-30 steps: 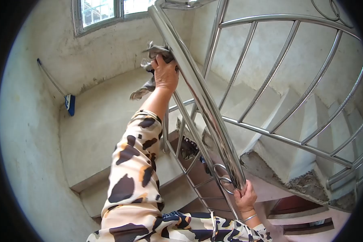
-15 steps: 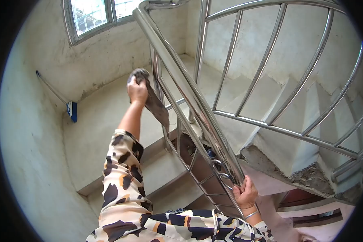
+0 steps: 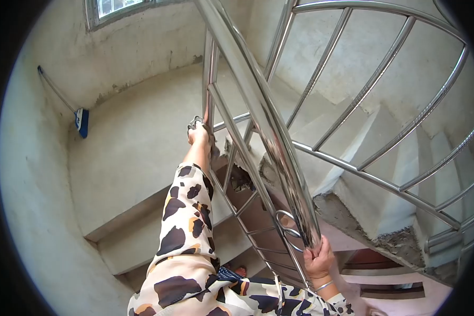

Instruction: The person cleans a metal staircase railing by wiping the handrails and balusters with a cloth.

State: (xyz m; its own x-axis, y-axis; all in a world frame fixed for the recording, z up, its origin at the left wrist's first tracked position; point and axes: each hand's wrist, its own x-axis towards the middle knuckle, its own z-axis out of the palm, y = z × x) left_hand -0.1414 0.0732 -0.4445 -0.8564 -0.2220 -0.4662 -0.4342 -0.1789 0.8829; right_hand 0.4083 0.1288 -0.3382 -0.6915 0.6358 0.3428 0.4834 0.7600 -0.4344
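Rag [image 3: 196, 122] just brought over to post [image 3: 209, 68], bunched in left hand [image 3: 198, 136]; handrail [image 3: 266, 116] gripped at near end by right hand [image 3: 319, 260]. Post's probably being wiped.

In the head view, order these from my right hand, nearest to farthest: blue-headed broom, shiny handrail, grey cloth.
1. Shiny handrail: its lower end meets your right hand.
2. Grey cloth: up and left, in your left hand.
3. Blue-headed broom: farthest left in view.

Handrail [image 3: 270, 126] right of window [image 3: 111, 6]
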